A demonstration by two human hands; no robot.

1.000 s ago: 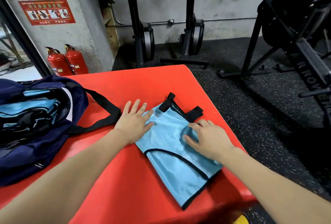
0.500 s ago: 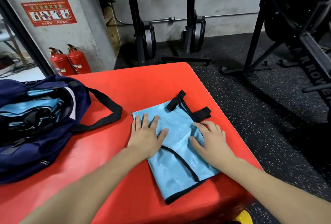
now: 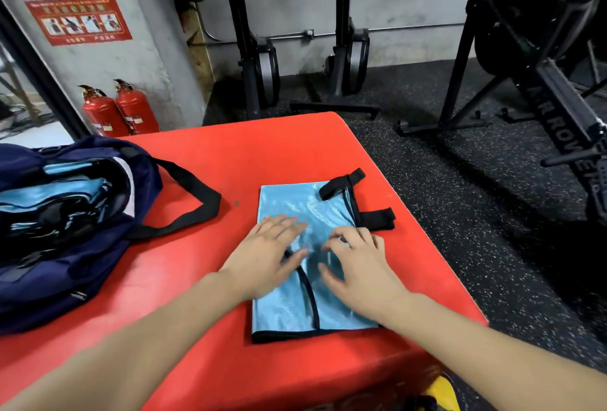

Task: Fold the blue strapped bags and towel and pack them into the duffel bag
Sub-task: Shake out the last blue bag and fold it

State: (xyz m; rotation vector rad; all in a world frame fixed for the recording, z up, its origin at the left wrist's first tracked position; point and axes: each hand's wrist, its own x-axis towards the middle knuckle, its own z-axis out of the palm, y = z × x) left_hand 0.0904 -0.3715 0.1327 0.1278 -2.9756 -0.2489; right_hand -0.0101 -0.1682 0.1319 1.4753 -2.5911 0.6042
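At the far left a navy duffel bag point(image 3: 65, 229) lies on the red tabletop point(image 3: 210, 154), its mouth gaping toward the camera — light blue fabric with black trim point(image 3: 49, 190) is already packed inside. One black carry strap point(image 3: 193, 203) loops out of the bag to the right and lies flat on the red surface. Behind the bag, two red fire extinguishers point(image 3: 120, 108) stand on the floor against a grey wall, under a red safety notice point(image 3: 78, 20).

Further right, near the tabletop's right edge, a blue strapped bag point(image 3: 295, 308) lies folded flat into a tall rectangle, edged in black. The left hand point(image 3: 267, 257) rests palm down on its left half, fingers straight and spread, gripping nothing. Just beside it the right hand point(image 3: 356, 266) lies on the right half, its fingers slightly arched with the tips on the cloth — also holding nothing. Both are a little blurred. Two short black straps point(image 3: 341, 184) stick out from the bag's upper right corner onto the red surface.

Right of the tabletop is speckled black flooring point(image 3: 460, 213), with black gym machines point(image 3: 542, 49) standing on it.
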